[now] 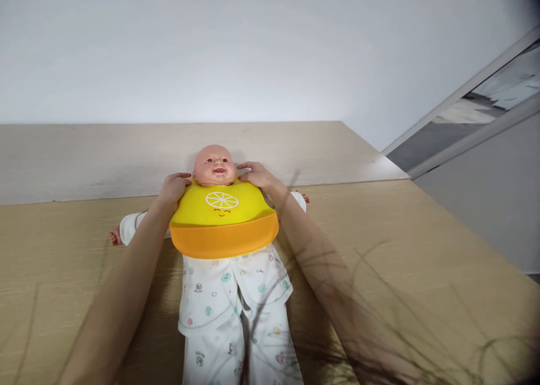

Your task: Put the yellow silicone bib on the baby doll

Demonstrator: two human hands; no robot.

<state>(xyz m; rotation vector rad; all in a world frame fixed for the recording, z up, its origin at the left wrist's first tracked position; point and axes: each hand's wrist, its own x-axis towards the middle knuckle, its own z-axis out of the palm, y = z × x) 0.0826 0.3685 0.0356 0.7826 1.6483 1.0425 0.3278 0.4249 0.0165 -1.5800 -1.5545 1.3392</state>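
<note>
A baby doll [214, 159] lies on its back with its head toward the wall, arms spread out to the sides. Over its chest is a yellow bib [194, 200] with a lemon slice print and an orange catch pocket along the bottom. My left hand [174, 188] is closed at the bib's upper edge, beside the doll's neck. On the other side of the neck, my right hand [259, 178] grips the bib's upper corner, its index finger reaching toward the doll's cheek. The neck strap behind the doll is hidden.
The doll wears white patterned clothes [211, 295]. It lies across a wooden table [358, 233] made of two surfaces with a seam between them. A pale wall [211, 47] stands behind, and a framed window or glass panel [476, 109] is at the right. Blurred hair strands cross the lower view.
</note>
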